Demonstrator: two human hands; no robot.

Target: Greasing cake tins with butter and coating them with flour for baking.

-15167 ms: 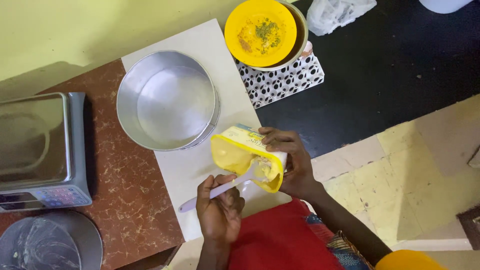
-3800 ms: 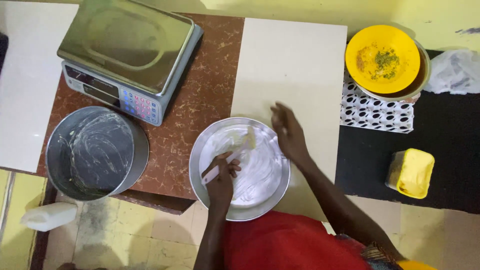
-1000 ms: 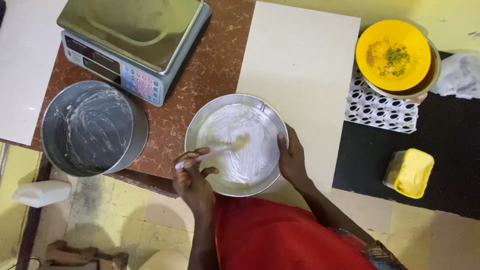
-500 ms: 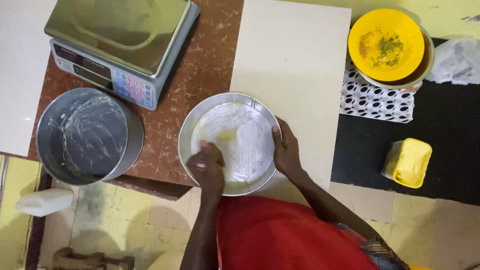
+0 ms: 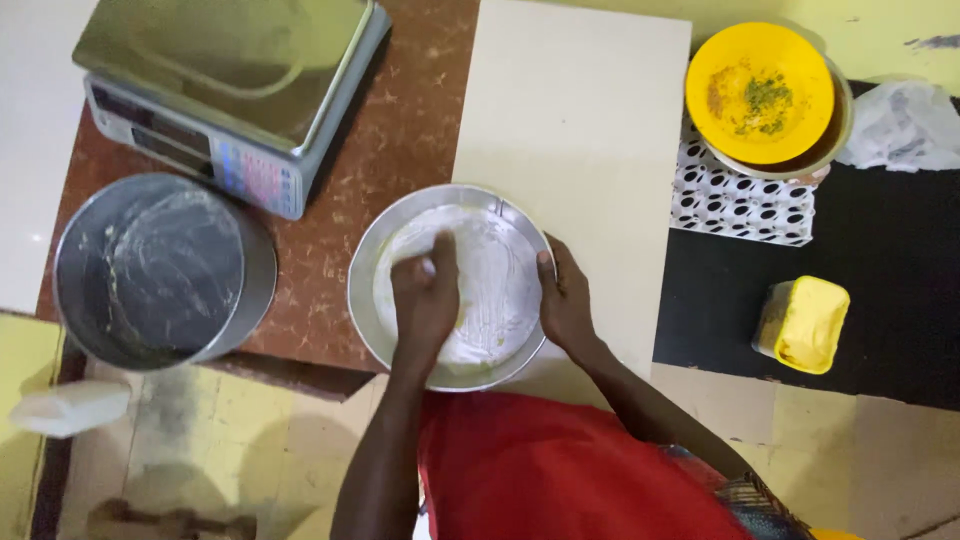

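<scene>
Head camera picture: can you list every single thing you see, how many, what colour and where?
Round metal pan: one, silver, table edge, middle.
Second round pan: one, silver, smeared inside, left.
Weighing scale: one, silver, top left.
Board: one, cream, top middle.
Bowl: one, yellow, top right.
Spotted box: one, white with black dots, under the bowl.
Tub: one, yellow, right.
Plastic bag: one, whitish, far right.
Left hand: inside the middle pan.
Right hand: on that pan's right rim.
</scene>
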